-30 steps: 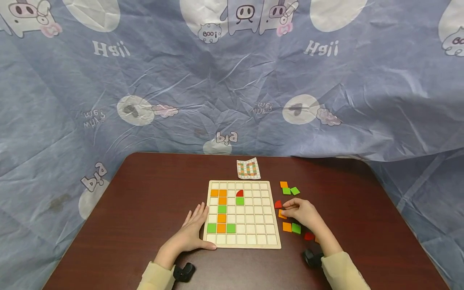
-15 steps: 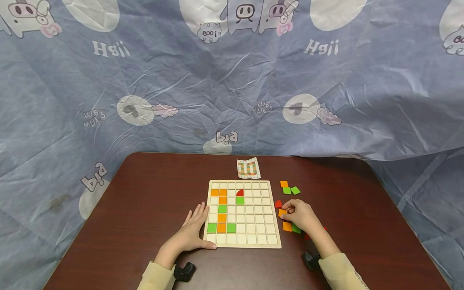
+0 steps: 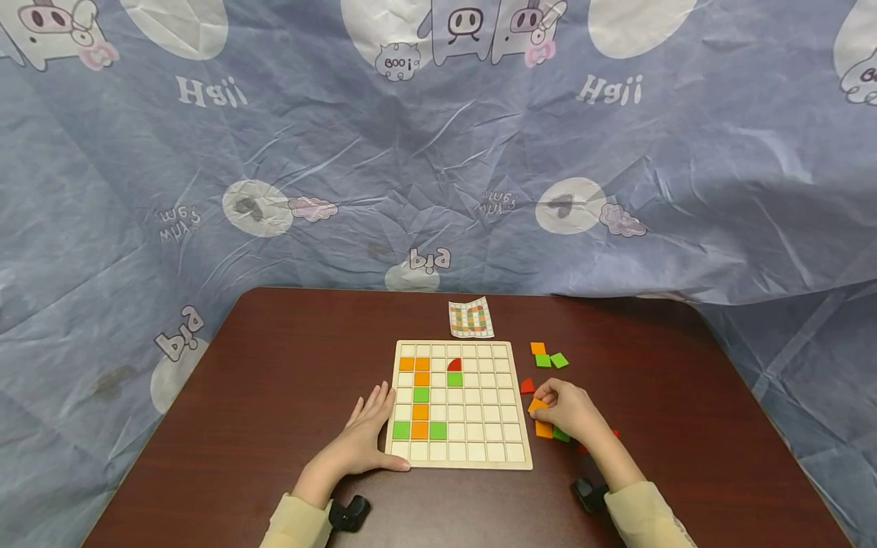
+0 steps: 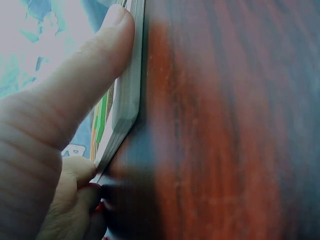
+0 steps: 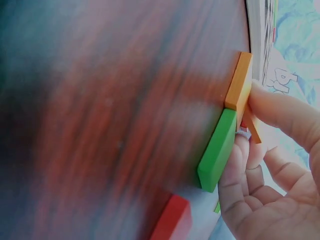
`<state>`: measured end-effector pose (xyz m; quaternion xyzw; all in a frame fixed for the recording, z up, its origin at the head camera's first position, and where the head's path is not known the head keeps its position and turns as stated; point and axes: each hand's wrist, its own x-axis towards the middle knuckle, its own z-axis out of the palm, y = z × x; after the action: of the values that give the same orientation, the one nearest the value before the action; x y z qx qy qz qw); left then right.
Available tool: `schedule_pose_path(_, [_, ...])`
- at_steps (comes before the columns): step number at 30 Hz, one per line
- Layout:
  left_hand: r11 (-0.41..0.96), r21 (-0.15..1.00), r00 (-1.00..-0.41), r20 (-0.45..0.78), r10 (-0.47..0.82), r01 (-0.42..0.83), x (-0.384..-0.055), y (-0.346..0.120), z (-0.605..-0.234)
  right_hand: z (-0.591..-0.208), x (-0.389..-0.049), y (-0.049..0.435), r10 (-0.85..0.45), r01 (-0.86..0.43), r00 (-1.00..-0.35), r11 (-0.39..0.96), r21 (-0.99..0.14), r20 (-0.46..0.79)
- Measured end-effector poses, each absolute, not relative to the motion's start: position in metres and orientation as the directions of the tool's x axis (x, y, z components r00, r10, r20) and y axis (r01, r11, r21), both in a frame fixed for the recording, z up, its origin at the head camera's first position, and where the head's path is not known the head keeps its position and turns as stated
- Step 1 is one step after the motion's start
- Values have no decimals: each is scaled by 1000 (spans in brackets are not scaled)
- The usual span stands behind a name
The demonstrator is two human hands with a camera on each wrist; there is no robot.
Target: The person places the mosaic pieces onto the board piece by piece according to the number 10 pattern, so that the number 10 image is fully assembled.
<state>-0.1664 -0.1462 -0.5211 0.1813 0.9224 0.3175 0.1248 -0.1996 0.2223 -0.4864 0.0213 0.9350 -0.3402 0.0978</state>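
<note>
My left hand point(image 3: 359, 443) lies at the left side of a pale wooden grid board point(image 3: 485, 432), its fingers straight along the edge. The left thumb point(image 4: 102, 60) rests on the board's near edge. Orange and green square tiles and a red quarter-round tile point(image 3: 455, 365) sit in some of the board's cells. Right of the board, my right hand point(image 3: 574, 409) pinches an orange square tile point(image 3: 537, 406) between thumb and fingertips; in the right wrist view it stands tilted. Right below it on the table are another orange tile point(image 5: 240, 82) and a green tile point(image 5: 218, 150).
A small paper card point(image 3: 470, 318) with a coloured grid pattern lies behind the board. Loose green tiles point(image 3: 559, 360), an orange tile point(image 3: 537, 348) and a red quarter-round tile point(image 3: 527, 387) lie on the dark table point(image 3: 308, 342). A patterned cloth point(image 3: 438, 152) hangs behind.
The right fingers have closed on the orange tile, which now sits turned and tilted against the fingertips. My left hand and the board stay in place.
</note>
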Motion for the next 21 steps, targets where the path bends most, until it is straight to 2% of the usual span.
schedule_pose_path(13, [733,632,-903,-118,414,253,-167,-146,-521,-484,-202,222,-30,95,-986,704,-704,-162])
schedule_pose_path(21, [725,641,-902,-114,417,254,-167,-146,-520,-473,-211,196,-29,109,-989,523,-845,-145])
